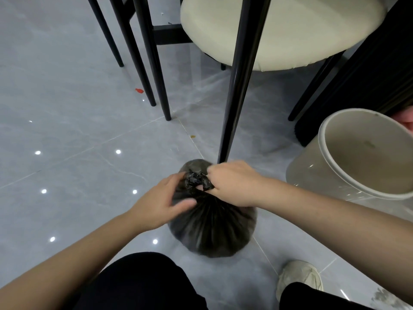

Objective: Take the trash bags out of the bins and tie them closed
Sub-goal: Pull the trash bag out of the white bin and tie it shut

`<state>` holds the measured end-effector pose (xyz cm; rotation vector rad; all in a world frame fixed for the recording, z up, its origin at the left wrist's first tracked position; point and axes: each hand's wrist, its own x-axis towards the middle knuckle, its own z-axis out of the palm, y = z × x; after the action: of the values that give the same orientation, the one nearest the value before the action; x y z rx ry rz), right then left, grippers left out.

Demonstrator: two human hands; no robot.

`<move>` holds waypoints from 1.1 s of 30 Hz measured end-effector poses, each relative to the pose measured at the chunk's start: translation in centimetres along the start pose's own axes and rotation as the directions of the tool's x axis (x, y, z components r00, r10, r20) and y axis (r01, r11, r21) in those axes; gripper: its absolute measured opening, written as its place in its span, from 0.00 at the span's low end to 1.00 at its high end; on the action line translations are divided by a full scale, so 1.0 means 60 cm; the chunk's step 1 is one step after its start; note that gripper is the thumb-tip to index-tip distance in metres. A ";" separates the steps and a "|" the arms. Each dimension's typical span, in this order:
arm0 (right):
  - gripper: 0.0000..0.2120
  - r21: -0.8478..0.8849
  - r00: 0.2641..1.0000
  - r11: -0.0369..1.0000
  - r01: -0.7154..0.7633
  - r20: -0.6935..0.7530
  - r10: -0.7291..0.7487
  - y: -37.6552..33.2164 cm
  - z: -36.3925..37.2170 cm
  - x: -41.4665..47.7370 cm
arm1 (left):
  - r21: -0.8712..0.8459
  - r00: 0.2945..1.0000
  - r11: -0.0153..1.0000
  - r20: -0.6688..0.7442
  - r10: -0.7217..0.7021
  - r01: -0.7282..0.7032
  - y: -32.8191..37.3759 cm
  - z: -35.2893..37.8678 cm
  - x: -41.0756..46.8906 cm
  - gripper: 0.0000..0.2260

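Note:
A full black trash bag point(212, 229) sits on the grey tiled floor in front of my knees, its neck gathered into a twisted bunch on top. My right hand point(234, 182) grips that bunch, with a finger hooked through a loop of the plastic. My left hand point(163, 202) rests against the bag's left shoulder just below the neck, fingers curled and slightly blurred. A beige round bin point(330, 162) stands empty at the right, without a liner.
A cream-seated chair point(283, 30) with black legs stands right behind the bag; one leg point(232, 113) comes down just beyond my right hand. More black legs point(145, 63) stand at the left. A dark cabinet point(368, 74) is behind the bin. My shoe point(299, 278) is at the lower right.

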<state>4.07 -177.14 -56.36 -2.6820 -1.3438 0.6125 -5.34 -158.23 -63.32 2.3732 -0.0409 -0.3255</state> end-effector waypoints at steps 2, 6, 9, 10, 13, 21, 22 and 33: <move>0.15 -0.034 0.992 0.993 0.115 -0.048 -0.117 0.001 0.001 0.004 | 0.165 0.997 0.985 0.060 0.039 -0.049 -0.015 0.007 -0.003 0.39; 0.15 0.041 0.996 0.996 0.083 -0.039 -0.082 -0.009 0.003 0.008 | 0.219 0.978 0.974 -0.206 -0.020 0.066 -0.024 0.005 -0.003 0.24; 0.17 -0.005 0.993 0.998 0.058 -0.101 -0.058 -0.014 -0.002 0.012 | 0.086 0.986 0.996 -0.164 0.040 -0.026 -0.008 -0.012 -0.008 0.24; 0.16 0.030 0.989 0.997 0.066 -0.131 -0.062 -0.017 -0.006 0.011 | 0.106 0.989 0.991 -0.112 0.093 -0.081 -0.007 -0.011 -0.010 0.26; 0.15 0.119 0.981 0.978 0.168 -0.118 -0.154 -0.018 -0.004 0.016 | 0.191 0.981 0.981 -0.178 0.075 -0.040 -0.019 -0.007 -0.005 0.27; 0.19 0.111 0.993 0.992 0.064 -0.103 -0.052 -0.018 0.001 0.018 | 0.050 0.989 0.988 -0.037 0.145 -0.143 -0.019 -0.012 0.005 0.22; 0.18 0.137 0.992 0.988 0.076 -0.112 -0.061 -0.018 0.004 0.020 | 0.034 0.990 0.995 -0.099 0.100 -0.097 -0.020 -0.015 0.007 0.22; 0.14 0.139 0.970 0.980 0.141 -0.219 -0.108 -0.011 0.011 0.029 | 0.079 0.992 0.997 -0.123 0.027 -0.017 -0.016 -0.008 0.016 0.26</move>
<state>4.23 -175.41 -57.36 -2.4389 -1.3370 0.3882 -4.36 -157.29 -63.85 2.4633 -0.0219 -0.1675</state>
